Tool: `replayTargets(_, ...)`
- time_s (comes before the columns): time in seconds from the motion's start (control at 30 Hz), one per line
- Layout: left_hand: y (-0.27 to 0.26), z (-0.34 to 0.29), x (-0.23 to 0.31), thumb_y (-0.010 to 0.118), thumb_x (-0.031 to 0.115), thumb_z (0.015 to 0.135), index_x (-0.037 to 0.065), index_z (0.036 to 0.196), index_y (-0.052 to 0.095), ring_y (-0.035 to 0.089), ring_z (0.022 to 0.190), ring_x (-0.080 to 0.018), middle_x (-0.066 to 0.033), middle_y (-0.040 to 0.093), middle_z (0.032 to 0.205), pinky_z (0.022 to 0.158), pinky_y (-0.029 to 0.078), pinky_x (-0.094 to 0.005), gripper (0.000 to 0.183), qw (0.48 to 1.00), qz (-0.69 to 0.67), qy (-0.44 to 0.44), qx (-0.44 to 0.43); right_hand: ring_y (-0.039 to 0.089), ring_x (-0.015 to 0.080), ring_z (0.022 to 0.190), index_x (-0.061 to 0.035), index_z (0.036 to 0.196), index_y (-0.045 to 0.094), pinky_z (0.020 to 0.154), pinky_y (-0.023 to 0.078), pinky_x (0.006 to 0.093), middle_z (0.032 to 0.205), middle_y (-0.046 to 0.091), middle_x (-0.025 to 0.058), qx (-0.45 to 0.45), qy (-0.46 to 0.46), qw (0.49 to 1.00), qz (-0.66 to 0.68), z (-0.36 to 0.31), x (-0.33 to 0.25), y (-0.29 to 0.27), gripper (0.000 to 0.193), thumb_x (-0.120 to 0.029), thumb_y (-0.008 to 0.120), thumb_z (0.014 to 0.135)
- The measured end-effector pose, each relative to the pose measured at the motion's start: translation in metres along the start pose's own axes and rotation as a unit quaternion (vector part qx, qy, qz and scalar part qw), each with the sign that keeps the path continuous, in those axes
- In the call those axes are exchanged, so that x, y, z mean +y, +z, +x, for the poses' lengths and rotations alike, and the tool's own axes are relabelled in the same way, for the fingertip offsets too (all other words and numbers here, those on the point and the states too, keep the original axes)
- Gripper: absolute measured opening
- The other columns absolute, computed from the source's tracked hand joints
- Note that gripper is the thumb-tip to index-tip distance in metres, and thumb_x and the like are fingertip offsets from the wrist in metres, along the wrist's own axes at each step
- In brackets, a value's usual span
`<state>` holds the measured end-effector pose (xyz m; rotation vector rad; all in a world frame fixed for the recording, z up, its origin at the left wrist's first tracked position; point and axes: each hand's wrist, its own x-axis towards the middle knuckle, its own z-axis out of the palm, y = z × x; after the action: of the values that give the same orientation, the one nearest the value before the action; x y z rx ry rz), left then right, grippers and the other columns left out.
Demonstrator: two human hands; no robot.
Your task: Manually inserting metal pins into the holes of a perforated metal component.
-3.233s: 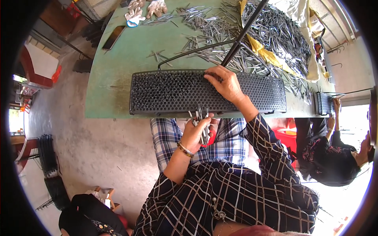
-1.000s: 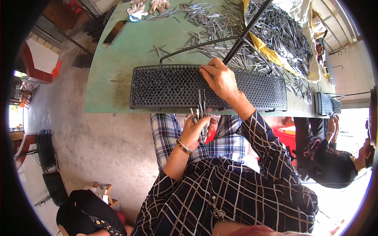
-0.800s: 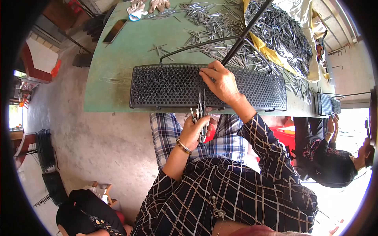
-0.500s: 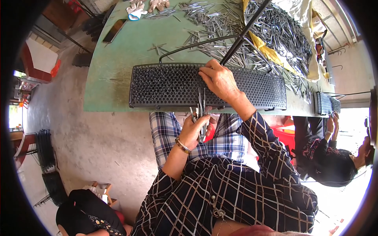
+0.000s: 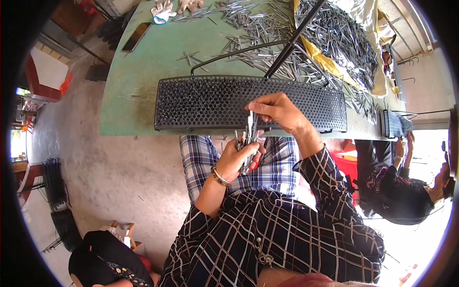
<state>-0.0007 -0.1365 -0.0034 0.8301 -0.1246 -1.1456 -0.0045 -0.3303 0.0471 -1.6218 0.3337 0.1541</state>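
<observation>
My left hand (image 5: 240,155) is closed round a bundle of thin metal strips (image 5: 247,138), their ends sticking up past my fingers. Just above it, my right hand (image 5: 276,112) pinches a strip at the top of the bundle between thumb and fingertips. Both hands are in front of a long black perforated metal panel (image 5: 291,106) on a rod frame, which rests at the table's near edge. The panel's left part is filled with shiny dark pieces in its holes; the holes toward the right look open.
Loose strips are scattered over the green table (image 5: 129,103), beside a large heap of strips (image 5: 342,40) on a sack. A phone (image 5: 136,37) and work gloves (image 5: 163,11) lie at the far left. A co-worker (image 5: 401,196) handles another panel (image 5: 396,124) at right.
My right hand has come down off the panel's face to the bundle and now pinches a strip there. The left hand stays in nearly the same place.
</observation>
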Motion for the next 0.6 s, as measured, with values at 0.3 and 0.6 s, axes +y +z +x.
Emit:
replayTargets(0.3, -0.003, 0.004, -0.008, 0.057, 0.013, 0.089, -0.002, 0.103, 0.056, 0.058, 0.059, -0.0107, -0.0108, 0.062, 0.079, 0.046, 0.047, -0.0235, 0.020, 0.999, 0.004, -0.009, 0.037, 0.057, 0.0060, 0.062, 0.0025, 0.094, 0.068, 0.057, 0.046, 0.0199, 0.071, 0.064, 0.0020, 0.222, -0.142, 0.964, -0.028, 0.028, 0.005, -0.001, 0.023, -0.018, 0.069, 0.084)
replayTargets(0.6, -0.003, 0.004, -0.011, 0.058, 0.013, 0.088, -0.002, 0.102, 0.057, 0.059, 0.059, -0.0111, -0.0110, 0.063, 0.079, 0.047, 0.048, -0.0240, 0.020, 0.999, -0.013, -0.011, 0.050, 0.061, 0.0103, 0.068, 0.0005, 0.094, 0.067, 0.061, 0.049, 0.0229, 0.075, 0.066, 0.0061, 0.225, -0.239, 0.930, -0.162, 0.043, 0.017, -0.005, 0.018, -0.013, 0.068, 0.083)
